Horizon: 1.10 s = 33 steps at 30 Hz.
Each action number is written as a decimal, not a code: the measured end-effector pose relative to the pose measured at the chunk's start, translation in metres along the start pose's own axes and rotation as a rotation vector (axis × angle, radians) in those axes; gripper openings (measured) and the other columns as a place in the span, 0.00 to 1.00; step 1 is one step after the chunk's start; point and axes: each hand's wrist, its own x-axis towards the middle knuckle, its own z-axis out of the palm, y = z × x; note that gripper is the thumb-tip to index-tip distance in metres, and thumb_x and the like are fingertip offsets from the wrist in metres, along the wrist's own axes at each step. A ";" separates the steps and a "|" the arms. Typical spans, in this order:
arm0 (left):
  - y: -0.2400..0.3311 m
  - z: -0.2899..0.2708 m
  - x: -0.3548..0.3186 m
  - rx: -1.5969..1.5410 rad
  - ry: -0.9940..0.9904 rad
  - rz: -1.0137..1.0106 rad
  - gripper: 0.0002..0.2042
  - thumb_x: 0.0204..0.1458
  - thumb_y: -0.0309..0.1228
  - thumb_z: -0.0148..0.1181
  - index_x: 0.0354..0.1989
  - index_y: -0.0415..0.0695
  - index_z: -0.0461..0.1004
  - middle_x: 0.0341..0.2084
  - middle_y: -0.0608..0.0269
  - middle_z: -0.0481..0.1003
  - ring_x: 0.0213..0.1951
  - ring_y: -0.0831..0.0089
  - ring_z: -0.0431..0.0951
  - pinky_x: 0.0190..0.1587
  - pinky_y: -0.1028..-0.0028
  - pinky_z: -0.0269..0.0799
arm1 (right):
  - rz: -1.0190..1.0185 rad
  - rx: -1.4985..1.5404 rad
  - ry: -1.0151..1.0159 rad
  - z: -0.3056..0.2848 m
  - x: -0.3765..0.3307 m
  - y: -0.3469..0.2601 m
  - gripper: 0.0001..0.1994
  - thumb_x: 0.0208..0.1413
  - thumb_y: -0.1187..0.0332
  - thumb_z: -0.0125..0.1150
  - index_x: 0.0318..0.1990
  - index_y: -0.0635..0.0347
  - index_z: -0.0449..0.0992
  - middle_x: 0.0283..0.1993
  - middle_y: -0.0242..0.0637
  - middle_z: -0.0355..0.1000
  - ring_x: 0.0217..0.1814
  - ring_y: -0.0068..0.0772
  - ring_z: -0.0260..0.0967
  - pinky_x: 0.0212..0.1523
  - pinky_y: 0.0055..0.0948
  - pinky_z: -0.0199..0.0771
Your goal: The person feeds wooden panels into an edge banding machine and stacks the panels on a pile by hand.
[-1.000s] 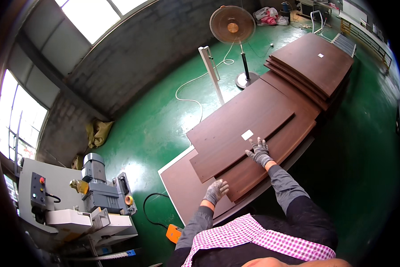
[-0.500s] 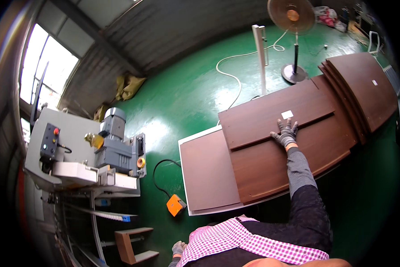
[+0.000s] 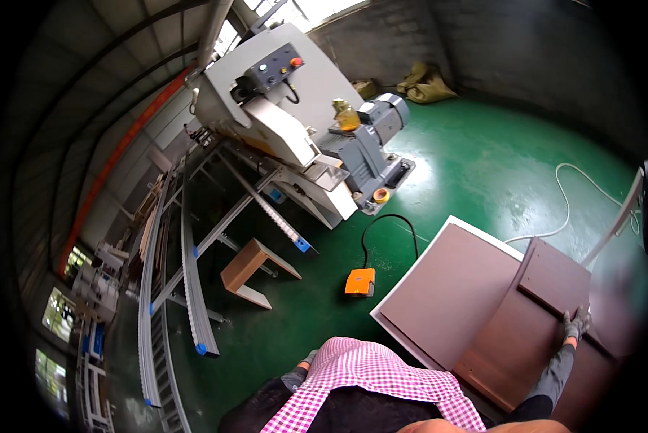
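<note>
I see the right hand (image 3: pixel 576 323) with fingers partly spread on the edge of the upper brown panel (image 3: pixel 552 278), right of the orange foot pedal (image 3: pixel 360 282). The left hand (image 3: pixel 311 356), below-left of the pedal, is mostly hidden; I cannot tell its grip.

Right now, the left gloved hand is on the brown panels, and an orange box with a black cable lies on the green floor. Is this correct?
Not quite: in the head view, it is the right gloved hand that is on the brown panels. The orange box with a black cable does lie on the green floor.
</note>
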 end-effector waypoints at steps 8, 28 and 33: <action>0.037 -0.020 0.099 -0.307 0.286 0.280 0.04 0.56 0.30 0.57 0.34 0.50 0.79 0.25 0.66 0.77 0.29 0.73 0.77 0.34 0.72 0.73 | -0.053 -0.138 0.101 0.027 -0.159 -0.076 0.38 0.59 0.39 0.44 0.73 0.41 0.42 0.77 0.41 0.35 0.77 0.48 0.35 0.69 0.55 0.43; 0.373 -0.132 0.211 -0.033 0.956 0.788 0.38 0.52 0.44 0.59 0.67 0.41 0.50 0.62 0.38 0.57 0.64 0.46 0.58 0.66 0.60 0.55 | -0.930 0.357 -0.839 0.169 -0.416 -0.366 0.28 0.61 0.46 0.51 0.63 0.52 0.64 0.51 0.41 0.71 0.52 0.41 0.68 0.50 0.40 0.69; 0.392 -0.142 0.220 -0.006 1.057 0.676 0.44 0.51 0.45 0.60 0.68 0.35 0.42 0.65 0.33 0.49 0.67 0.45 0.52 0.68 0.59 0.51 | -0.595 0.503 -1.052 0.084 -0.498 -0.482 0.32 0.63 0.46 0.47 0.66 0.60 0.57 0.64 0.53 0.60 0.66 0.52 0.59 0.63 0.45 0.61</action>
